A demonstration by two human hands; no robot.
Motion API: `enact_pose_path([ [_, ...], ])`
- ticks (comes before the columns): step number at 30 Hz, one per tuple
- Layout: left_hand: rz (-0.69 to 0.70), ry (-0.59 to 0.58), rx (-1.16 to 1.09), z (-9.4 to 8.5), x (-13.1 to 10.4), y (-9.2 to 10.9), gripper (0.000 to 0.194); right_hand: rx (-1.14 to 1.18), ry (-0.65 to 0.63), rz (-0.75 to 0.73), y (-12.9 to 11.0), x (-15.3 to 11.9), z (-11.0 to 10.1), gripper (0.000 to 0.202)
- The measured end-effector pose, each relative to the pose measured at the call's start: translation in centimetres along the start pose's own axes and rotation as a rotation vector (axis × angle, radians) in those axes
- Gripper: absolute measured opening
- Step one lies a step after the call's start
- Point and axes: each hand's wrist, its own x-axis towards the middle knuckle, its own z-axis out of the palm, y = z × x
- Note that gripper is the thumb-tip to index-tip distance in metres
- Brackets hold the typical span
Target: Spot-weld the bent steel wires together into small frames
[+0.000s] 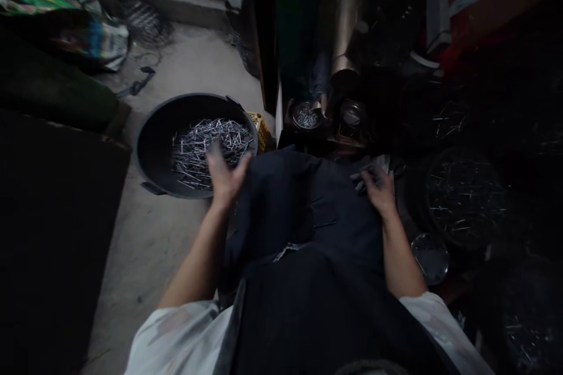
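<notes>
My left hand [225,179] is over the near right side of a round dark tub [153,135]. Its thumb stands apart from the fingers, which are blurred and look grey, and I see nothing held in it. Inside the tub lies a heap of thin metal pins [211,146], like nails or short rods. Beside my right thigh is my right hand [377,184], its greyish fingers bent together. Whatever may be between them is too dark and small to make out. Dark cloth [303,199] covers my lap between the two hands.
A yellow crate [263,132] stands against the tub's right side. Ahead, a small round dish [307,116] holds metal bits beneath a metal pipe [347,17]. At right, a dark container [466,196] holds more pins near a round glassy dish [431,258]. Sacks [97,41] lie at upper left.
</notes>
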Motion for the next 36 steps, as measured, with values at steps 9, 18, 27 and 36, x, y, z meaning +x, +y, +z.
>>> enact_pose_path([
  [9, 0.532, -0.723, 0.883, 12.0, -10.9, 0.0, 0.025, -0.281, 0.005, -0.166, -0.6, -0.1, 1.4, 0.022],
  [18, 0.337, -0.755, 0.604, 11.8, -8.2, 1.3, 0.023, -0.378, -0.441, -0.390, -1.3, -1.1, 4.4, 0.029],
  [27, 0.064, -0.704, 0.162, 10.0, -7.5, 1.3, 0.023, -0.253, -0.137, -0.222, -1.2, 1.0, 4.6, 0.031],
  [36, -0.136, -0.517, -0.061, 9.4, -6.0, 1.9, 0.032, 0.034, -0.067, -0.181, -3.8, 0.8, 4.8, 0.024],
])
